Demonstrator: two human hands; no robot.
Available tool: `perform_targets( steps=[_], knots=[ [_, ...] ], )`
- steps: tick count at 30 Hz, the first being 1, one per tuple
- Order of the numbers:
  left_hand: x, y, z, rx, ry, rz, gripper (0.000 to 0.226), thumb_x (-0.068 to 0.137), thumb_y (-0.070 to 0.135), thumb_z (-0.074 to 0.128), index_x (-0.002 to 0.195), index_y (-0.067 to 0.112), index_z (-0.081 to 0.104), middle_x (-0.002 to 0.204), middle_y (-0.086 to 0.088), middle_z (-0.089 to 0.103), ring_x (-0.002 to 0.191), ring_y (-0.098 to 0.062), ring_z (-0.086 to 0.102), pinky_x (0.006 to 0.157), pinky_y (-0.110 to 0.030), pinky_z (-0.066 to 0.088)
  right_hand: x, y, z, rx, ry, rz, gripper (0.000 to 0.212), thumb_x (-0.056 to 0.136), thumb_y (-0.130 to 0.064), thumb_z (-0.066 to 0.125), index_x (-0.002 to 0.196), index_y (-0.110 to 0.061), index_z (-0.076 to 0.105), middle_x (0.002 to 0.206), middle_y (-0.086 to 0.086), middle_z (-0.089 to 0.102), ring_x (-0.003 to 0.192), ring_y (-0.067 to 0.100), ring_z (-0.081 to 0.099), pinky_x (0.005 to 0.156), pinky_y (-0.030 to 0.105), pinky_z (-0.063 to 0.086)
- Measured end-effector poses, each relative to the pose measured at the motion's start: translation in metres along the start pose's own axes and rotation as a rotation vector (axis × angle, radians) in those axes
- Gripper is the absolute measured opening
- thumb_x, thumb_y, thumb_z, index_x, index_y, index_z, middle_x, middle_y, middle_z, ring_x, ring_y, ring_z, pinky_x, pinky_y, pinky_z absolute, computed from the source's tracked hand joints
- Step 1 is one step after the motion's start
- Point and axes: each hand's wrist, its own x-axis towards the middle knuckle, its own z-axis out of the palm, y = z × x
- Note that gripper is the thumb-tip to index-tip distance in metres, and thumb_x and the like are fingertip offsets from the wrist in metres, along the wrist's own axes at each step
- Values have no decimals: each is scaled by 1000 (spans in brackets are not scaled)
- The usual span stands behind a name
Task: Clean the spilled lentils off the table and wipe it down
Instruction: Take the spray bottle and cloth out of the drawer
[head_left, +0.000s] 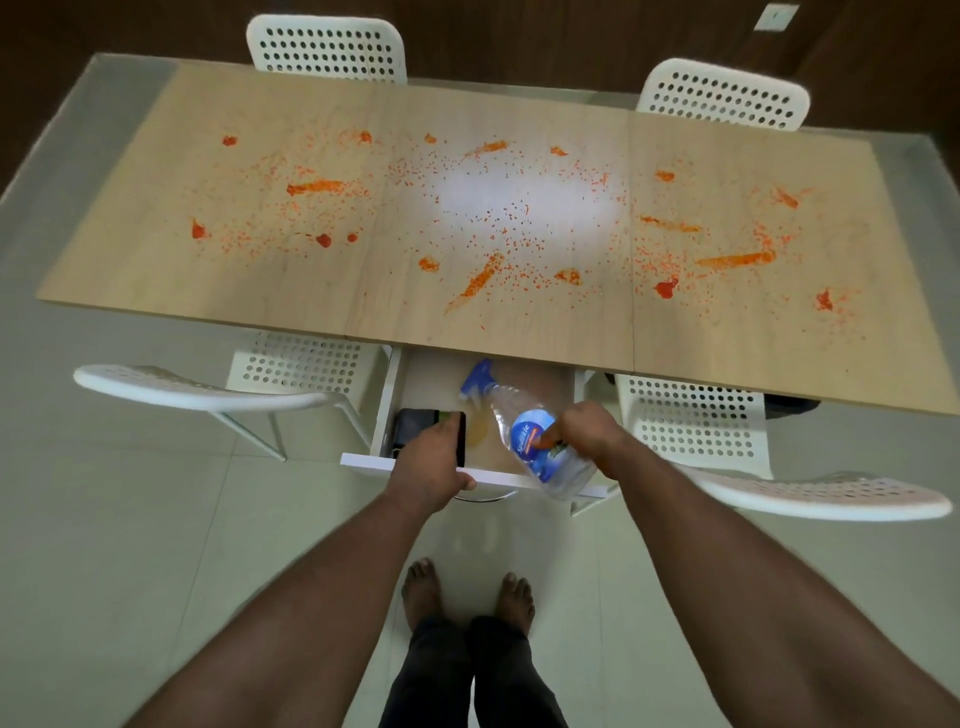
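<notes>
A clear spray bottle (540, 441) with a blue trigger is grasped by the right hand (584, 434), fingers curled round its labelled middle, above the open drawer (415, 465). The drawer's white front edge is gripped by the left hand (434, 457), thumb under the lip. A dark object (415, 426) lies inside the drawer beside that hand. Beyond the drawer, orange lentils (483, 280) and red smears are scattered across the wooden table (249, 301). White perforated chairs (291, 364) stand either side of the drawer.
</notes>
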Motion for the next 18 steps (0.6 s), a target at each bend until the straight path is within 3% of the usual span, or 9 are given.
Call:
perform_targets(
  steps=[4,8,11,15,18],
  knots=[
    [-2,-6,-1,-41,42,-70,92,65,31,99,141,23,48,130,2,67,113,-24,67,91,-38,56,-6,9,-1,-40,-87,-59,26,74,-12,92,92,-2,75,84,8,71,65,14,62,47,19,43],
    [-3,-16,-2,-112,102,-156,89,55,31,102,126,22,50,119,0,66,107,-26,68,87,-41,58,-4,12,1,-28,-128,-157,30,74,-6,91,100,0,77,95,17,76,77,20,69,66,29,54],
    [-4,-20,-2,-129,128,-151,90,52,31,104,125,21,51,121,-1,65,108,-25,67,88,-40,57,-5,7,3,28,-163,-231,30,76,-4,89,102,-9,77,98,11,78,89,24,72,80,37,59],
    [1,-17,1,-134,98,-122,106,55,32,104,144,16,48,130,-3,65,117,-27,64,91,-37,56,-7,-4,7,187,-186,-308,48,77,9,80,117,-14,70,110,8,75,104,24,72,85,37,61],
    [6,-14,6,-149,83,-123,108,53,36,104,144,16,49,131,-1,67,118,-24,64,87,-31,51,-4,-8,13,277,-130,-380,65,76,8,79,128,-28,64,118,0,74,112,18,70,94,37,58]
  ],
)
